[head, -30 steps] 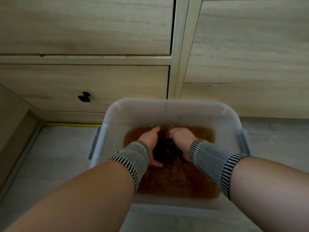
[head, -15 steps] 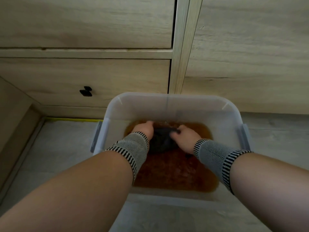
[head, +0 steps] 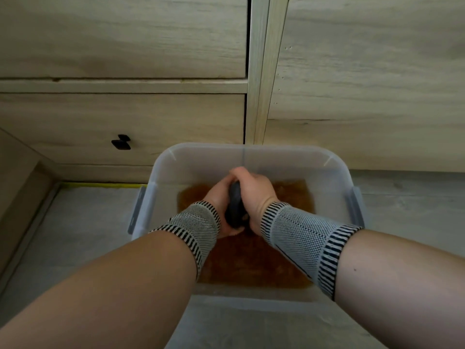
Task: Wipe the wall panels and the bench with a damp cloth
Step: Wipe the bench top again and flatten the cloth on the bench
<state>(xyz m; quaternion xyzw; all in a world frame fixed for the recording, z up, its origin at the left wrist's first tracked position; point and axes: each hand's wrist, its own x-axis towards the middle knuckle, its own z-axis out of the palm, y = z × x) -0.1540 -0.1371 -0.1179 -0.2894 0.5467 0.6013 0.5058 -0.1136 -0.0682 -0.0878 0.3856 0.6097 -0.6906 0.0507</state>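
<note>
The dark bunched cloth (head: 235, 207), submerged a second ago, is now gripped above the brown water (head: 251, 260) by the left hand (head: 219, 197) and the right hand (head: 254, 192), seemingly for wringing.

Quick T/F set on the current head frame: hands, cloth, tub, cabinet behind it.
1. Both hands grip a dark rolled cloth over the clear plastic tub. True: the left hand and the right hand are closed around it.
2. The tub holds clear, clean water. False: the brown liquid in it is murky.
3. The tub stands on a wooden bench. False: it stands on the grey floor.
4. A small black handle sits on the light wooden drawer front, left of the tub. True.
5. Both wrists are bare. False: each wears a grey knitted wrist sleeve with black stripes.
</note>
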